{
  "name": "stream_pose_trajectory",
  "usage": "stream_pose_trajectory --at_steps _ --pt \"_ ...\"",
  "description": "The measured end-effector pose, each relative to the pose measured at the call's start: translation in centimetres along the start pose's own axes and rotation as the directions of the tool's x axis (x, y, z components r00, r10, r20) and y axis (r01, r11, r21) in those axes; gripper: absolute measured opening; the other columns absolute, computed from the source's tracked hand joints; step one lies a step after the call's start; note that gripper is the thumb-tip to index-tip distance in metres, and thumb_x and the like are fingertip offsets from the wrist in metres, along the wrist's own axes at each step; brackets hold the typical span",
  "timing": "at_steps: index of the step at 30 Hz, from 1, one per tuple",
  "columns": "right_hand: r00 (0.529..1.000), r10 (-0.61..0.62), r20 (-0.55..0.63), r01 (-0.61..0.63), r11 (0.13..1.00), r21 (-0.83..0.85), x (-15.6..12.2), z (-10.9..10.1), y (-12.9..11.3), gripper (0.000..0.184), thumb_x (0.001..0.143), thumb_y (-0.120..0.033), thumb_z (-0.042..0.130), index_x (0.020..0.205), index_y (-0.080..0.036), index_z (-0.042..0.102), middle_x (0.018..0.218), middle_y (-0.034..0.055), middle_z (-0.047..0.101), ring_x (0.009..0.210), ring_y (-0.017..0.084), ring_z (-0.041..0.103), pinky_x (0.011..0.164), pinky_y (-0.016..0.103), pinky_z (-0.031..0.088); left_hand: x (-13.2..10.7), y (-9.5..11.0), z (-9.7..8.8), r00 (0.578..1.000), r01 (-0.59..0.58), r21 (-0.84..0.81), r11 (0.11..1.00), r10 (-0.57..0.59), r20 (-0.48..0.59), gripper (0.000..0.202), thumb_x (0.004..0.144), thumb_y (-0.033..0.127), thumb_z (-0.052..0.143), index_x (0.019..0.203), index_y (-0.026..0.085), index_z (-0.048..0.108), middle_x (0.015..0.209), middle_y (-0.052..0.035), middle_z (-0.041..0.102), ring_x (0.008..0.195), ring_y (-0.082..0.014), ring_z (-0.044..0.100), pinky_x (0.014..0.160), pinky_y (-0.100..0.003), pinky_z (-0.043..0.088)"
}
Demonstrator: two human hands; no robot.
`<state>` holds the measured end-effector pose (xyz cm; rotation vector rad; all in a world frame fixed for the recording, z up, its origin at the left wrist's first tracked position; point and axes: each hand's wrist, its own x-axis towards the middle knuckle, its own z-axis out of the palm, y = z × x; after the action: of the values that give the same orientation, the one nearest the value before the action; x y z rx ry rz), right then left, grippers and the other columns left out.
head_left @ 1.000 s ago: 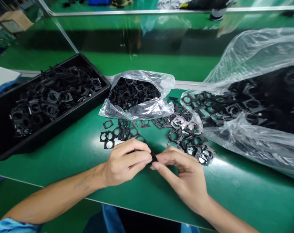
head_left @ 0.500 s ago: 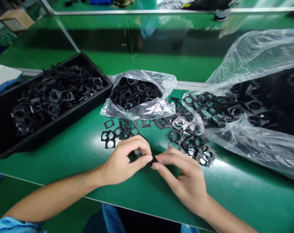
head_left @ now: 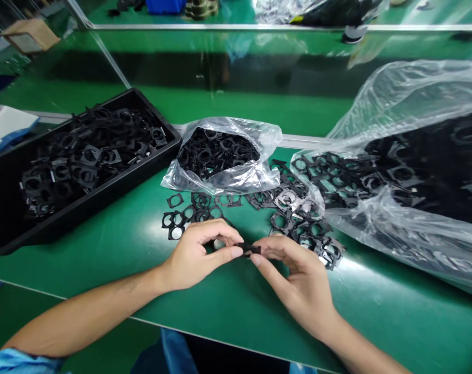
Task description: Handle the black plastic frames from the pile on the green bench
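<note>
Between my two hands is a small black plastic part [head_left: 250, 250], seen nearly edge-on. My left hand [head_left: 202, 253] pinches its left end between thumb and fingers. At its right end, the thumb and fingertips of my right hand [head_left: 298, 280] close on it. Loose black square frames with round holes [head_left: 202, 214] lie just beyond my left hand. Past my right hand is a heap of similar frames [head_left: 285, 200], some with a shiny face. The held part's hole, if it has one, is hidden by its angle and my fingers.
A black tray [head_left: 103, 200] full of black frames stands at the left. A small clear bag [head_left: 224, 183] of frames lies at the back middle. A large open plastic bag [head_left: 400, 244] spills frames at the right. The green tabletop [head_left: 205, 309] ends in a pale front edge.
The black part has turned so that more of its length shows between my fingertips, and my hands are slightly farther apart. The view has tilted up a little.
</note>
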<state>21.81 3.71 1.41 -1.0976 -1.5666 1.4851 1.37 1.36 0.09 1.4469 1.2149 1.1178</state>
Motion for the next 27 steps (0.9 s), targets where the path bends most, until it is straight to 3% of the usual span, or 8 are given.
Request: stream_pose_trajectory --at_steps 3,6,8,10,13,16,20,27 --pt "0.981 0.176 0.084 -0.19 0.961 0.201 0.4 -0.2 -0.1 0.015 0.085 -0.028 0.08 0.089 -0.02 0.067 0.071 -0.0008 0.069 0.066 0.017 0.074 0.066 0.026 0.06 0.0 -0.1 0.1 0.998 0.052 -0.027 0.998 -0.051 0.04 0.008 0.095 0.021 0.068 0.097 0.016 0.073 0.079 -0.0025 0.075 0.069 -0.0125 0.07 0.064 -0.02 0.056" --pt "0.94 0.302 0.161 -0.341 0.86 0.38 1.0 -0.5 0.0 0.029 0.08 -0.032 0.085 0.098 -0.021 0.065 0.064 -0.0046 0.067 0.058 0.014 0.072 0.06 0.023 0.058 -0.1 -0.3 0.0 0.981 -0.192 0.164 0.968 0.191 0.023 0.021 0.098 0.011 0.057 0.111 0.016 0.073 0.099 -0.0075 0.076 0.091 -0.0156 0.073 0.082 -0.025 0.059" --pt "0.926 0.325 0.191 -0.377 0.821 0.429 1.2 -0.6 0.1 0.036 0.079 -0.032 0.086 0.105 -0.021 0.065 0.064 -0.0052 0.068 0.057 0.014 0.072 0.06 0.023 0.057 -0.1 -0.5 -0.1 0.919 -0.391 0.281 0.877 0.389 0.064 0.025 0.095 0.005 0.058 0.111 0.016 0.074 0.113 -0.0112 0.073 0.105 -0.0176 0.071 0.091 -0.028 0.058" --pt "0.927 0.311 0.208 -0.372 0.829 0.418 1.2 -0.6 0.2 0.031 0.083 -0.034 0.083 0.105 -0.021 0.066 0.066 -0.0035 0.069 0.06 0.015 0.072 0.061 0.024 0.058 -0.1 -0.7 -0.2 0.867 -0.492 0.322 0.809 0.488 0.099 0.024 0.093 0.002 0.061 0.107 0.015 0.075 0.112 -0.0115 0.072 0.103 -0.0165 0.07 0.09 -0.026 0.058" --pt "0.971 0.196 0.137 -0.228 0.932 0.282 0.9 -0.5 0.3 0.015 0.092 -0.033 0.073 0.101 -0.021 0.07 0.076 0.0011 0.073 0.069 0.015 0.073 0.068 0.025 0.059 0.0 -0.7 -0.3 0.879 -0.466 0.311 0.828 0.473 0.057 0.022 0.092 0.002 0.063 0.105 0.014 0.076 0.103 -0.0091 0.073 0.094 -0.0139 0.071 0.083 -0.022 0.059" --pt "0.997 -0.069 0.02 0.068 0.997 0.023 0.5 -0.5 0.3 0.01 0.09 -0.023 0.074 0.1 -0.023 0.074 0.094 0.0036 0.072 0.085 0.016 0.07 0.076 0.027 0.058 0.0 -0.5 -0.3 0.918 -0.377 0.261 0.889 0.395 -0.021 0.023 0.092 0.003 0.064 0.105 0.016 0.077 0.101 -0.0075 0.073 0.092 -0.0135 0.071 0.081 -0.022 0.059" --pt "0.932 -0.361 0.038 0.36 0.906 -0.222 0.4 -0.6 0.4 0.02 0.087 -0.007 0.074 0.099 -0.023 0.071 0.095 0.0023 0.07 0.09 0.016 0.067 0.082 0.028 0.055 0.0 -0.4 -0.1 0.938 -0.331 0.195 0.923 0.345 -0.044 0.022 0.092 0.004 0.065 0.103 0.017 0.078 0.097 -0.0066 0.072 0.088 -0.0133 0.071 0.079 -0.022 0.059" --pt "0.842 -0.524 0.13 0.533 0.767 -0.357 0.4 -0.9 0.2 0.023 0.089 0.002 0.064 0.1 -0.019 0.067 0.094 0.0048 0.065 0.085 0.016 0.068 0.076 0.026 0.055 -0.3 -0.5 -0.1 0.943 -0.326 0.184 0.927 0.332 -0.002 0.02 0.09 0.005 0.068 0.105 0.016 0.076 0.094 -0.0068 0.075 0.084 -0.0141 0.071 0.074 -0.023 0.058"
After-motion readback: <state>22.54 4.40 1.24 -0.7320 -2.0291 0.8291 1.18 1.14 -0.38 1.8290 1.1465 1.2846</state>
